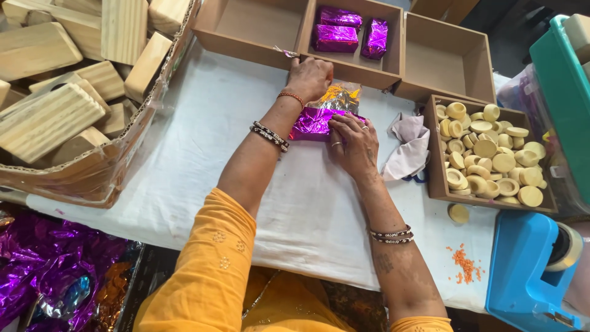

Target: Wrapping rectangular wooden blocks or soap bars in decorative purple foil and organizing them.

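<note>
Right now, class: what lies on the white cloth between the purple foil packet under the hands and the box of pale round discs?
In the head view, a crumpled grey cloth lies between the purple foil packet and the box of discs.

The desk [203,154] is covered by a white cloth. On it are set a torn carton of wooden blocks [92,166] at the left, three open brown boxes [344,64] along the far edge, and a box of pale round discs [439,178] at the right. A purple foil parcel [310,123], a crumpled grey cloth [409,147], one loose disc [458,213], orange crumbs [465,264] and a blue tape dispenser [522,270] are also laid there.
</note>
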